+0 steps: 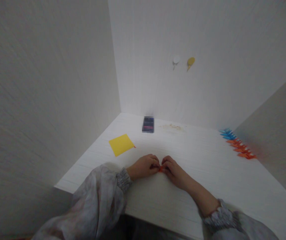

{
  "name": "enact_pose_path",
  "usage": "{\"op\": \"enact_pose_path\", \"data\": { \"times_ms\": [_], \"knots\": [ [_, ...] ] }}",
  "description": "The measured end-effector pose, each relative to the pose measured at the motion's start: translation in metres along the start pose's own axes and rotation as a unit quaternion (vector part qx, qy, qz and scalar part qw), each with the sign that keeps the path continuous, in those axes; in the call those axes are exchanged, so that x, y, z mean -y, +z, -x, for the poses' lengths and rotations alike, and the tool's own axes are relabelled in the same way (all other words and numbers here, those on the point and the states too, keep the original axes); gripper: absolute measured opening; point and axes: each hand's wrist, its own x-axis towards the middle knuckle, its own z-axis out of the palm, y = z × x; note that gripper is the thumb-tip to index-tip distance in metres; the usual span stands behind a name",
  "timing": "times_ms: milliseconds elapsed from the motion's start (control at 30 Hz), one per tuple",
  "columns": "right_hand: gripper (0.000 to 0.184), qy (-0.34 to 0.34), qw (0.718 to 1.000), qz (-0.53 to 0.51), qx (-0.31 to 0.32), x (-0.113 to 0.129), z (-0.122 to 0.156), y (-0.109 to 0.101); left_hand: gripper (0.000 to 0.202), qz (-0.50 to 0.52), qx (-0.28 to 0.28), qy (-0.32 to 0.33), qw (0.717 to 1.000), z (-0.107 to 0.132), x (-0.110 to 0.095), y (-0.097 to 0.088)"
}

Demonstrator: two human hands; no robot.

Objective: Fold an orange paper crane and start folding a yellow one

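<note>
Close together over the white table [155,196], my left hand [146,166] and my right hand [174,171] pinch a small orange folded paper [161,169] between their fingertips. Most of that paper is hidden by the fingers, so its shape cannot be made out. Left of and beyond my left hand lies yellow square paper [121,145], with a tiny orange bit showing at its right corner. Along the right wall stands a row of folded paper figures, several orange ones [243,150] nearer me and several blue ones [228,134] behind them.
A dark rectangular object [148,124], blurred by pixels, lies against the back wall. Brownish marks [174,127] show on the tabletop right of it. On the back wall hang a white hook [176,60] and a yellow hook [191,61]. Walls enclose the table left, back and right.
</note>
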Motion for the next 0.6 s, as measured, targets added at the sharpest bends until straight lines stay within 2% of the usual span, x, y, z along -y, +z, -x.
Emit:
{"op": "enact_pose_path", "data": {
  "times_ms": [233,367,600],
  "knots": [
    [0.009,0.006,1.000,-0.012,0.011,-0.0003,-0.0018,-0.0017,0.017,0.000,-0.003,-0.015,1.000,-0.0002,0.0019,0.0014],
    [0.003,0.016,0.999,-0.036,0.034,-0.0024,-0.0005,-0.0042,0.017,-0.004,0.002,-0.017,1.000,-0.0005,0.0023,0.0016],
    [0.005,0.027,0.998,-0.043,0.026,-0.0026,-0.0022,-0.0044,0.013,-0.011,-0.001,-0.027,1.000,0.0007,-0.0001,0.0002]
  ]
}}
